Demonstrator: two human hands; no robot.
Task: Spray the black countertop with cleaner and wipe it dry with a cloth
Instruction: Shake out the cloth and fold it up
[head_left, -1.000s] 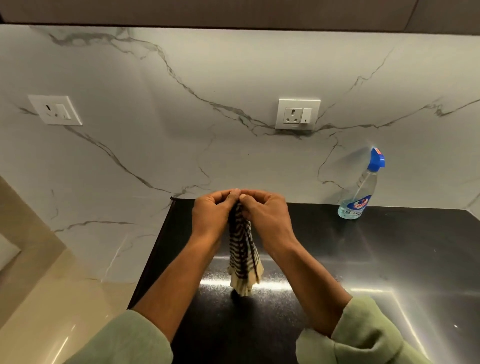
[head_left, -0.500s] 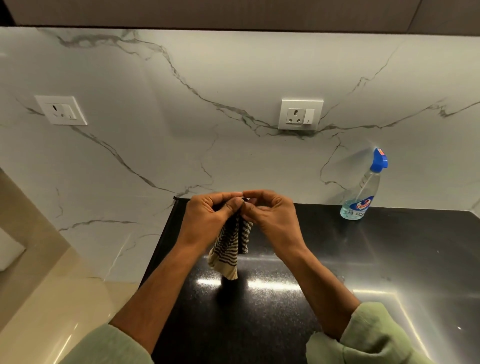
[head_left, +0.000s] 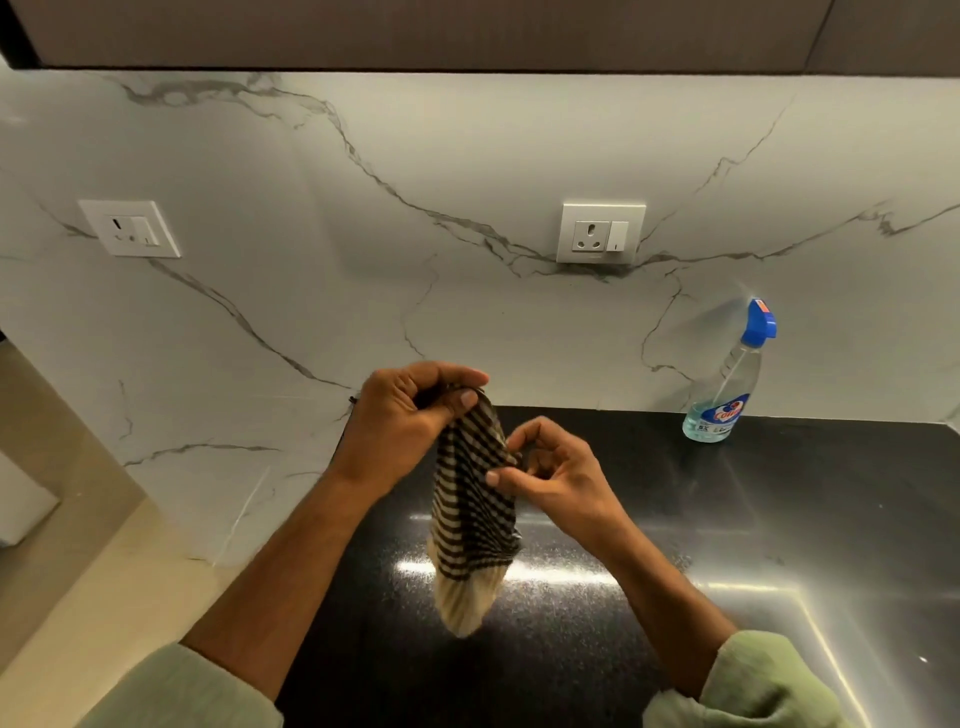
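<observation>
Above the black table (head_left: 779, 519), our left hand (head_left: 400, 431) pinches the top of the striped cloth (head_left: 472, 514) so it hangs free, while our right hand (head_left: 550, 478) pinches its side edge, probably to open it for wiping. The spray bottle (head_left: 724, 395) stands upright far right, against the marble wall (head_left: 311, 260).

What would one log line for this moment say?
left hand: grips striped cloth top | right hand: pinches cloth side | spray bottle: upright by wall, untouched | countertop: wiping not started
</observation>
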